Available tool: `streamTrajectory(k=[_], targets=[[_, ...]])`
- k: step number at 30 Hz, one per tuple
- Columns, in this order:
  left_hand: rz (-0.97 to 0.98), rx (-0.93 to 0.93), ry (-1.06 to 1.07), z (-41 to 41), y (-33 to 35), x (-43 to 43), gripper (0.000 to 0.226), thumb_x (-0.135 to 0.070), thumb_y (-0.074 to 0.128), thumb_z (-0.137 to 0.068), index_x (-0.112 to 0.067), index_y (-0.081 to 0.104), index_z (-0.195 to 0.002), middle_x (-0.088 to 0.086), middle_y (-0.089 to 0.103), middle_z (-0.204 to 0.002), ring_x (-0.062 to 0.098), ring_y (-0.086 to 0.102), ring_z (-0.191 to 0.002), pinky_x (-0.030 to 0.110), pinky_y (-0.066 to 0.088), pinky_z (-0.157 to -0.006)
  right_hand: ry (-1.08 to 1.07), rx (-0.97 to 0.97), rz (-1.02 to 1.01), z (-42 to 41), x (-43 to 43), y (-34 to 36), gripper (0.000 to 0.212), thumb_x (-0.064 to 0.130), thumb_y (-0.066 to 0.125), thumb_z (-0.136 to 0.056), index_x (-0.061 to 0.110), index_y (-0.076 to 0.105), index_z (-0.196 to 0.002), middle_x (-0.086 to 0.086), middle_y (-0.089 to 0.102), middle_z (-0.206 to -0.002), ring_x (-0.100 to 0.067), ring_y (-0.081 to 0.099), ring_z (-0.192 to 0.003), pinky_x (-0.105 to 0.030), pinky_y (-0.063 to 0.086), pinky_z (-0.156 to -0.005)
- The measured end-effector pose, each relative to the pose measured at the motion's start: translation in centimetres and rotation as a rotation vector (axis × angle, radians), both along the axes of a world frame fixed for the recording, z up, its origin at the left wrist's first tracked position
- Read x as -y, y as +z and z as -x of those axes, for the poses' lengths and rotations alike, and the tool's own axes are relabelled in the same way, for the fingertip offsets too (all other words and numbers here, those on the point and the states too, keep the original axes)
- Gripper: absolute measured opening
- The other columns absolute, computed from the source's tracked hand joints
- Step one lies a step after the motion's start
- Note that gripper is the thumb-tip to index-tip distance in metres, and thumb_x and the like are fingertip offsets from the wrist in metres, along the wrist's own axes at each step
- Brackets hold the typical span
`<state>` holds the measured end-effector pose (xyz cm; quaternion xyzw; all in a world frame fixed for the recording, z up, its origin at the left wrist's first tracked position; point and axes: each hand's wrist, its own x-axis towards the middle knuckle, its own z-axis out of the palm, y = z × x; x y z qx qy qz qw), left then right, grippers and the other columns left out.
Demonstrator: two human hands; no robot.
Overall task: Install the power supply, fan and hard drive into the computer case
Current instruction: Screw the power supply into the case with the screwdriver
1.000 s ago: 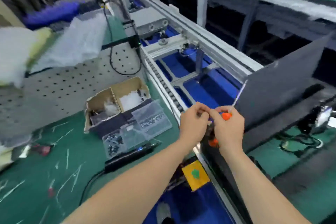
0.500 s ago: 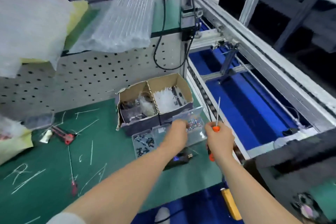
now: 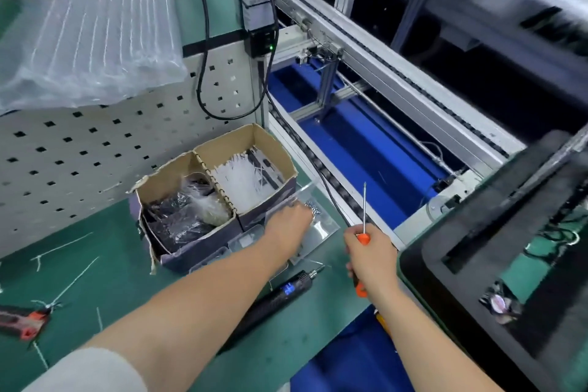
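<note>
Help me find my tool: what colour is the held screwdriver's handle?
Orange; head view shows the screwdriver in the right hand.

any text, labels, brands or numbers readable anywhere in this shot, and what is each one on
Nothing here can be read.
Electric screwdriver: lit blue display, digits too blurred to read.
Grey module on the post: pale label patch, too blurred to read.
Cardboard box: no print visible on its walls.

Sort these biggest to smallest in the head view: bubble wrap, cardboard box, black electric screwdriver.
1. bubble wrap
2. cardboard box
3. black electric screwdriver, partly hidden under the left arm
</note>
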<state>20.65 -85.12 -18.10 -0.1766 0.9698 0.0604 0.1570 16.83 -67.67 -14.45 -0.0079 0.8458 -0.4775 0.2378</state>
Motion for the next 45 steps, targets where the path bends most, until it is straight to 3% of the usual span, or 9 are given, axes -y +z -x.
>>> streamTrajectory(k=[7, 12, 16, 21, 24, 29, 35, 40, 45], targets=[[0.011, -0.185, -0.017, -0.7, 0.0, -0.2, 0.045, 0.011, 0.064, -0.087, 0.002, 0.048, -0.129, 0.014, 0.065, -0.107, 0.026, 0.07, -0.087, 0.033, 0.059, -0.072, -0.009, 0.023, 0.055, -1.0, -0.7, 0.7, 0.008, 0.019, 0.06, -0.092, 0.021, 0.068, -0.089, -0.015, 0.067, -0.076, -0.019, 0.057, -0.047, -0.034, 0.054, -0.048], [-0.838, -0.605, 0.544, 0.4, 2.8, -4.0, 0.01, -0.005, 0.064, -0.094, -0.011, 0.065, -0.101, 0.008, 0.073, -0.086, 0.021, 0.071, -0.078, 0.032, 0.06, -0.074, 0.048, 0.023, 0.132, -2.1, -2.8, 1.9, 0.004, 0.025, 0.056, -0.097, 0.023, 0.06, -0.098, -0.009, 0.07, -0.075, -0.025, 0.056, -0.048, -0.036, 0.05, -0.047], [-1.512, -0.728, 0.739, 2.0, 5.7, -9.7, 0.012, -0.006, 0.062, -0.099, 0.003, 0.069, -0.098, 0.011, 0.073, -0.081, 0.022, 0.068, -0.073, 0.034, 0.061, -0.082, 0.13, -0.067, 0.116, -2.3, -7.4, 3.7, 0.012, 0.032, 0.051, -0.102, 0.021, 0.053, -0.098, -0.008, 0.071, -0.074, -0.026, 0.057, -0.046, -0.041, 0.049, -0.05], [-1.862, -0.582, 0.633, 3.6, 8.0, -18.5, 0.017, -0.012, 0.053, -0.105, -0.002, 0.063, -0.096, 0.017, 0.07, -0.096, 0.027, 0.071, -0.089, 0.04, 0.058, -0.091, 0.09, -0.176, 0.054, -2.9, -17.3, 6.2, 0.012, 0.03, 0.057, -0.098, 0.03, 0.059, -0.086, -0.004, 0.071, -0.075, -0.019, 0.054, -0.048, -0.032, 0.047, -0.047], [-1.994, -0.493, 0.523, 4.2, 8.8, -24.9, 0.019, -0.015, 0.048, -0.107, 0.002, 0.057, -0.105, 0.023, 0.071, -0.104, 0.03, 0.075, -0.094, 0.034, 0.062, -0.079, 0.043, -0.259, -0.015, -4.0, -24.5, 7.1, 0.011, 0.033, 0.056, -0.098, 0.033, 0.065, -0.091, 0.001, 0.072, -0.077, -0.01, 0.055, -0.049, -0.032, 0.051, -0.055], [-2.028, -0.275, 0.303, 4.0, 9.0, -36.0, 0.022, -0.019, 0.043, -0.109, 0.0, 0.053, -0.105, 0.027, 0.072, -0.107, 0.036, 0.072, -0.105, 0.036, 0.061, -0.081, -0.089, -0.275, -0.072, -6.9, -36.2, 7.8, 0.014, 0.036, 0.053, -0.096, 0.04, 0.067, -0.094, 0.007, 0.073, -0.075, -0.006, 0.056, -0.049, -0.03, 0.054, -0.053], [-1.759, -0.081, 0.014, 2.7, 9.0, -46.1, 0.015, -0.014, 0.044, -0.109, -0.005, 0.051, -0.1, 0.023, 0.075, -0.099, 0.038, 0.073, -0.102, 0.033, 0.061, -0.079, -0.15, -0.296, -0.188, -11.0, -47.0, 8.0, 0.018, 0.035, 0.056, -0.098, 0.024, 0.07, -0.095, -0.005, 0.069, -0.074, -0.021, 0.059, -0.062, -0.04, 0.056, -0.064], [-1.659, 0.058, -0.037, 1.2, 8.9, -51.0, 0.02, -0.018, 0.041, -0.11, -0.003, 0.052, -0.102, 0.023, 0.075, -0.098, 0.035, 0.074, -0.099, 0.031, 0.061, -0.077, -0.142, -0.303, -0.253, -13.3, -52.5, 7.6, 0.025, 0.033, 0.058, -0.097, 0.011, 0.069, -0.096, -0.011, 0.058, -0.069, -0.014, 0.04, -0.059, -0.034, 0.039, -0.062], [-1.572, 0.133, -0.088, 1.0, 8.7, -53.3, 0.017, -0.017, 0.043, -0.109, -0.003, 0.051, -0.105, 0.025, 0.074, -0.101, 0.039, 0.073, -0.099, 0.034, 0.062, -0.08, -0.181, -0.24, -0.225, -14.4, -54.6, 7.5, 0.021, 0.031, 0.058, -0.098, 0.018, 0.071, -0.088, -0.006, 0.06, -0.066, -0.01, 0.042, -0.054, -0.032, 0.045, -0.059]])
